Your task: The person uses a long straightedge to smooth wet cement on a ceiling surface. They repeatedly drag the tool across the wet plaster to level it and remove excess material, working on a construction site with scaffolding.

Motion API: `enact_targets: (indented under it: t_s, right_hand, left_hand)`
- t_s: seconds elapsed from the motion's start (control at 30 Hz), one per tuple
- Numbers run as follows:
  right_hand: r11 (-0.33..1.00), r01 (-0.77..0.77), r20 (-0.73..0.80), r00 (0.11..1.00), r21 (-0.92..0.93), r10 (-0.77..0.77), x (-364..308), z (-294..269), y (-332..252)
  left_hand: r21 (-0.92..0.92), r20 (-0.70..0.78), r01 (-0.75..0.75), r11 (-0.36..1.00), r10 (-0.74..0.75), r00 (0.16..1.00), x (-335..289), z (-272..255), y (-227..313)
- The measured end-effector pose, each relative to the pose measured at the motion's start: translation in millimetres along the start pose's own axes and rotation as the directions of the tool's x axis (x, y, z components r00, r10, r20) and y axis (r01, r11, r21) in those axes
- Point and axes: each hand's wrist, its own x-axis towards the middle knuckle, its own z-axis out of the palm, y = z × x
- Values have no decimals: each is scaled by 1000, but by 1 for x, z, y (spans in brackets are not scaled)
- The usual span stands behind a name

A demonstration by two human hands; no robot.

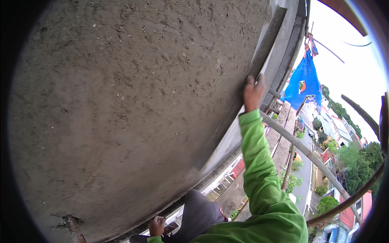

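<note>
as the right hand (pixel 254 94) grips a bar (pixel 268 40) at the wall (pixel 133 105), the left hand (pixel 156 226) curls, whether empty i can't tell

Construction site: scaffold poles (pixel 312 156), rough wall (pixel 137 101)

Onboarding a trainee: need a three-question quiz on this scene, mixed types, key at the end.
1. Which hand is nearer the long grey strip along the rough wall: A) left, B) right?
2. True or false: the left hand appears lower in the view than the right hand.
3. Fill in: the hanging sheet is mostly ____ in colour.

Key: 1. B; 2. True; 3. blue.
</note>
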Motion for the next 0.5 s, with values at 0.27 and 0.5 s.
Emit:
enact_targets:
  t_s: [0.27,0.5]
  right_hand:
    - [1000,-5,22,1000,-26,6,-18,-2,-28]
    - [980,-189,144,973,61,178,-146,-34,-50]
  left_hand:
    - [59,-49,107,993,-104,993,-33,-12,-31]
    - [-12,-26,23,1000,-23,999,1,-21,4]
